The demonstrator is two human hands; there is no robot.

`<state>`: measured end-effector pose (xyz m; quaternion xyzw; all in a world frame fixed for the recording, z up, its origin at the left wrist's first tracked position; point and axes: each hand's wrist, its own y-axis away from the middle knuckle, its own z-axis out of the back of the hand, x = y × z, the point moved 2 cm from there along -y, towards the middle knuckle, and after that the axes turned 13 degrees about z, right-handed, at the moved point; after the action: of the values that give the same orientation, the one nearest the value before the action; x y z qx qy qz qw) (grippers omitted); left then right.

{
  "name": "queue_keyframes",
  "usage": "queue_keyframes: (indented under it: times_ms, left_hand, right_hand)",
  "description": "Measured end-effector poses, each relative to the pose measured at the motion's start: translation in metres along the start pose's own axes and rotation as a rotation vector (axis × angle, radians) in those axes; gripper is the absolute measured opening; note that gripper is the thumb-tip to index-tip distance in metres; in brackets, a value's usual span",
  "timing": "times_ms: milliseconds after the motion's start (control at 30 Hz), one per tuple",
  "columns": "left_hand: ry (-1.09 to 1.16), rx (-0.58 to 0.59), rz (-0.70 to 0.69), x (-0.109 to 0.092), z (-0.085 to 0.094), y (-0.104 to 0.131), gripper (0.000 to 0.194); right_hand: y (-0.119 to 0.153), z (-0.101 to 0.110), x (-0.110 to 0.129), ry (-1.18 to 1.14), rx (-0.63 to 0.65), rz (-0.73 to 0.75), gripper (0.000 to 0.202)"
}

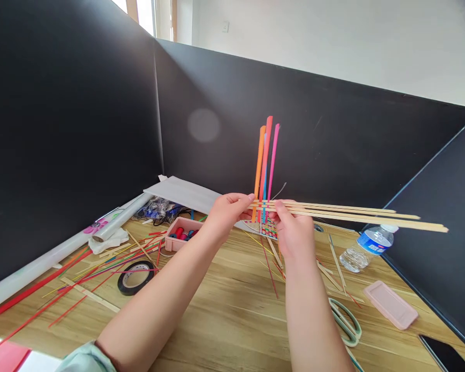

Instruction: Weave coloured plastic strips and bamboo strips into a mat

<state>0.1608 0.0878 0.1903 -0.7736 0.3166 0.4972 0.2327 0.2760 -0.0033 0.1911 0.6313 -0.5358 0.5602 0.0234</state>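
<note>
Both my hands hold a small weave of flat strips up above the table. Upright coloured strips (268, 160) in orange, red, blue and pink cross several pale bamboo strips (356, 213) that stretch far to the right. My left hand (231, 209) pinches the left end of the weave between thumb and fingers. My right hand (292, 225) grips it just right of the coloured strips, thumb on top. Behind and below the hands lies a multicoloured woven piece (270, 229), partly covered by them.
Loose coloured strips (81, 281) and black tape (135, 277) lie at left, near a pink box (171, 240) of spools. On the right are a water bottle (366, 250), scissors (346, 323), a pink tray (391, 305) and a phone (447, 354). Black panels (232, 129) enclose the table.
</note>
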Motion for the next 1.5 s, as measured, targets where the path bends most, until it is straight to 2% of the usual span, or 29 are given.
queue_keyframes:
  times_ms: [133, 233, 400, 667, 900, 1100, 1300, 1400, 1500]
  left_hand:
    - [-0.022, -0.081, -0.016, 0.016, 0.008, -0.022, 0.039]
    - [-0.047, -0.085, -0.014, 0.017, 0.011, -0.025, 0.041]
    - [-0.081, -0.026, -0.015, 0.006, 0.007, -0.012, 0.04]
    - [-0.053, 0.018, -0.167, -0.009, -0.001, 0.013, 0.027]
    - [-0.089, 0.019, -0.352, -0.014, -0.003, 0.019, 0.021]
    - [-0.147, -0.01, -0.434, -0.018, -0.003, 0.023, 0.023]
    - [-0.154, 0.0, -0.353, -0.019, -0.002, 0.021, 0.02]
    - [-0.17, 0.053, -0.251, -0.019, 0.0, 0.02, 0.019]
    - [-0.25, 0.137, -0.161, -0.016, -0.003, 0.021, 0.017]
  right_hand:
    - [-0.01, 0.006, -0.026, -0.019, 0.007, -0.071, 0.035]
    - [-0.013, 0.008, -0.031, -0.044, -0.035, -0.049, 0.036]
    - [-0.014, 0.012, -0.011, -0.065, -0.086, 0.075, 0.032]
    - [-0.003, 0.008, 0.028, -0.085, -0.002, 0.163, 0.019]
    - [0.004, 0.001, 0.031, -0.108, -0.041, 0.168, 0.018]
    - [0.003, 0.002, 0.031, -0.12, -0.046, 0.119, 0.02]
    - [0.005, 0.001, 0.035, -0.097, -0.077, 0.151, 0.019]
    - [0.003, 0.007, 0.04, -0.082, -0.072, 0.188, 0.019]
    - [-0.003, 0.019, 0.048, -0.026, -0.013, 0.191, 0.021]
